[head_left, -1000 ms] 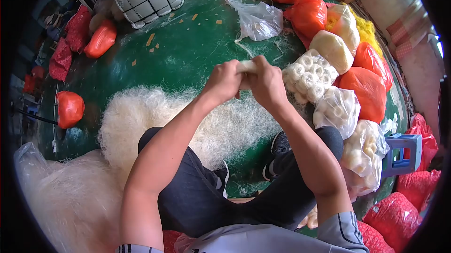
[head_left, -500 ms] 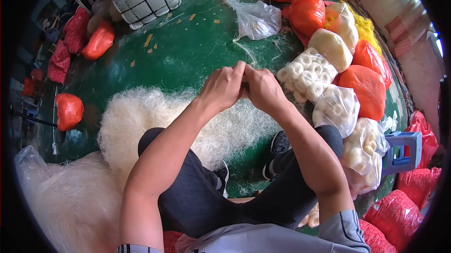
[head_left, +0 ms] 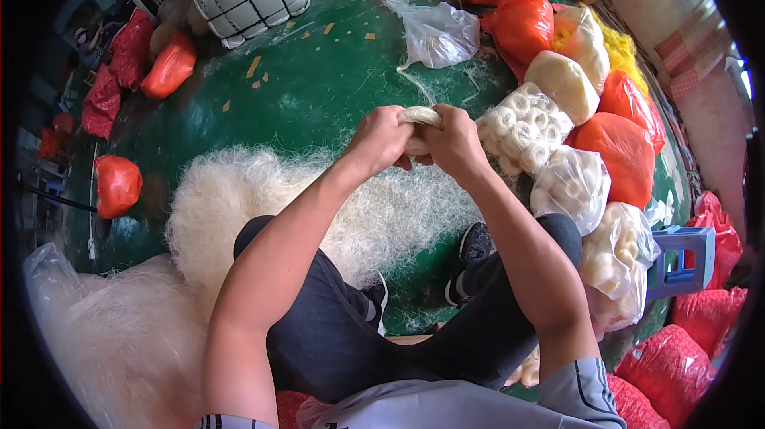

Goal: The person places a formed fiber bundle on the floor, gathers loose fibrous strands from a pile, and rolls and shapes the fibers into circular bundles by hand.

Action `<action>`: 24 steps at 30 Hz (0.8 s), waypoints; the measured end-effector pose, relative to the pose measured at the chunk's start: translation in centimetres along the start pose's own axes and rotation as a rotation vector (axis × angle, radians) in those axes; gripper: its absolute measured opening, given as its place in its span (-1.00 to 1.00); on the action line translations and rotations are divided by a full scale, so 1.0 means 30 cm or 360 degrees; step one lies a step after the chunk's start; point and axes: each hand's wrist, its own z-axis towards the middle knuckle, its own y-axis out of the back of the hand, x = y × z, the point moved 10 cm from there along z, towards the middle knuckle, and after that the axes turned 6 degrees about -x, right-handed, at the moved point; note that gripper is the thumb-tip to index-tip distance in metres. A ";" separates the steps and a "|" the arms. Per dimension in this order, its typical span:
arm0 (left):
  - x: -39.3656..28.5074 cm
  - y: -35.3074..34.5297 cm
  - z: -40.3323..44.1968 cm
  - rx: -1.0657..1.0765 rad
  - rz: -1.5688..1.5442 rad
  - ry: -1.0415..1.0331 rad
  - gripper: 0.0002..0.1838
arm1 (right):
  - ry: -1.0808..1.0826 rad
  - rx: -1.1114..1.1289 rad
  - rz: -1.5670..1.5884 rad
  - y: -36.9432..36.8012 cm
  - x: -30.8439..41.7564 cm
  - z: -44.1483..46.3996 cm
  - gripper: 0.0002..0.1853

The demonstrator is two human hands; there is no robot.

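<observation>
The pale coil (head_left: 420,115) is held in the air, seen from above against the far side of the fibre heap (head_left: 231,198). The left hand (head_left: 378,141) has its fingers curled around one side of it and the right hand (head_left: 454,142) has its fingers curled around the other, so both are clenched on the coil with a short gap between them. In that gap a rounded length bows upward and more shows lower down; the fingers cover the rest. The matching grip on opposite sides probably serves to stop springy fibre from spreading, and holding it out in front leaves room for both hands to turn.

The heap itself lies loose in front of the legs (head_left: 319,325) on the green floor (head_left: 199,126), likely to be within easy reach of either hand. Left of the heap and nearer the body, another fibre bundle (head_left: 135,333) sits beside clear plastic (head_left: 49,270), which may serve to contain its stray hairs. Right of the heap, ring-shaped coils (head_left: 530,114) are packed closely in a see-through bag, presumably to save room. Farther right of the heap, orange bags (head_left: 613,160) stand gathered, perhaps to leave space around it. Beyond the heap, a limp plastic bag (head_left: 438,37) lies on the floor.
</observation>
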 end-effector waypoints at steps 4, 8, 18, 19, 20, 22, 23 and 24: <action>-0.082 0.002 -0.022 -0.0092 0.0892 -0.0666 -0.74 | 0.0987 -0.0228 -0.0743 0.004 0.110 -0.029 -0.82; 0.006 0.011 0.011 -0.0029 0.0005 -0.0041 -0.77 | 0.0314 -0.0138 -0.0110 0.017 0.001 0.029 -0.83; -0.022 0.007 0.001 0.0013 0.0249 -0.0071 -0.83 | 0.0460 -0.0185 -0.0421 0.033 0.048 0.005 -0.76; -0.008 0.002 0.003 0.0006 0.0314 -0.0080 -0.83 | 0.0374 -0.0168 -0.0411 0.029 0.028 0.005 -0.75; -0.027 0.004 -0.001 -0.0065 0.0503 -0.0299 -0.83 | 0.0537 -0.0131 -0.0535 0.010 0.031 0.005 -0.75; -0.089 0.003 -0.031 -0.0213 0.0884 -0.0749 -0.81 | 0.0693 -0.0061 -0.0565 0.000 0.073 -0.015 -0.74; -0.042 0.017 -0.006 -0.0156 0.0671 -0.0535 -0.80 | 0.0765 -0.0022 -0.0580 -0.009 0.086 -0.027 -0.74; -0.030 0.028 -0.002 -0.0096 0.0457 -0.0318 -0.79 | 0.0775 -0.0132 -0.0483 0.014 0.097 -0.020 -0.73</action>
